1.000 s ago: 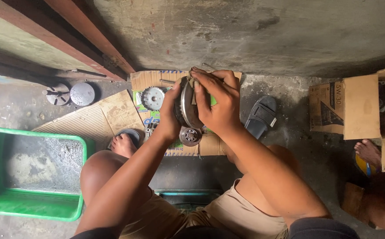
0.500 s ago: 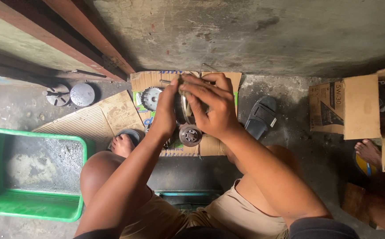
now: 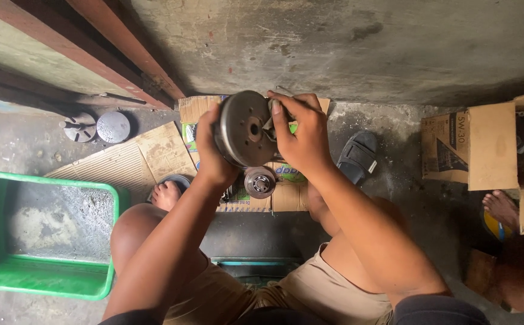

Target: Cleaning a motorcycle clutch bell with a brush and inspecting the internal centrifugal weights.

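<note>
I see the round metal drum (image 3: 244,128) raised above the flattened cardboard (image 3: 154,150) at the centre of the scene, its flat face with a central bore and small holes turned toward the camera. My left hand (image 3: 211,153) is wrapped around the drum's left rim and bears it from behind. My right hand (image 3: 301,135) is closed on the right edge, with the fingertips (image 3: 276,114) pressed to a small part at the rim; what that part is I cannot tell.

Handling, as judged: the drum appears to be thick cast or pressed steel, therefore heavy, rigid and not fragile. Its surface looks dull and possibly greasy, so it may slip. Take hold across the outer rim with both palms, thumbs on the face, not by the bore.

A smaller hub (image 3: 260,182) lies on the cardboard just near of the drum. Two further discs (image 3: 96,127) lie at far left on the floor. A green crate (image 3: 45,241) stands at near left. A sandal (image 3: 358,156) lies to the right, and cardboard boxes (image 3: 490,147) stand at far right, beside another person's foot (image 3: 502,207).
</note>
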